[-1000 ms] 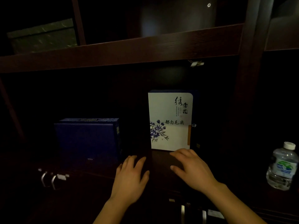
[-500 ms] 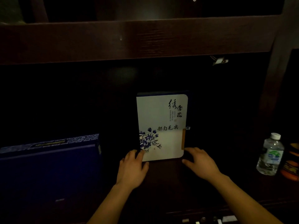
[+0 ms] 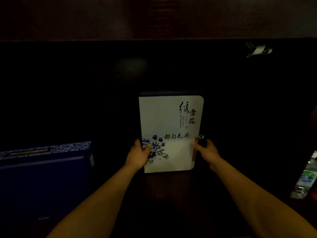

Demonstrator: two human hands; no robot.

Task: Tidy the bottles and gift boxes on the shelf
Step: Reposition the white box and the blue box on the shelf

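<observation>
A white gift box (image 3: 164, 121) with blue flowers and black calligraphy stands upright in the middle of the dark shelf. My left hand (image 3: 138, 156) grips its lower left edge, thumb on the front face. My right hand (image 3: 206, 152) grips its lower right edge beside the brown strip. A dark blue gift box (image 3: 44, 170) with a patterned top stands on the shelf at the left. A clear plastic water bottle (image 3: 306, 179) with a green and blue label stands at the far right, partly cut off by the frame.
The dark wooden shelf board (image 3: 154, 18) above runs across the top of the view. A small white clip (image 3: 258, 50) hangs under it at the upper right. The shelf interior is very dark.
Both hands moved forward from the shelf surface and took hold of the white box's two lower edges. The view moved closer and lower into the shelf.
</observation>
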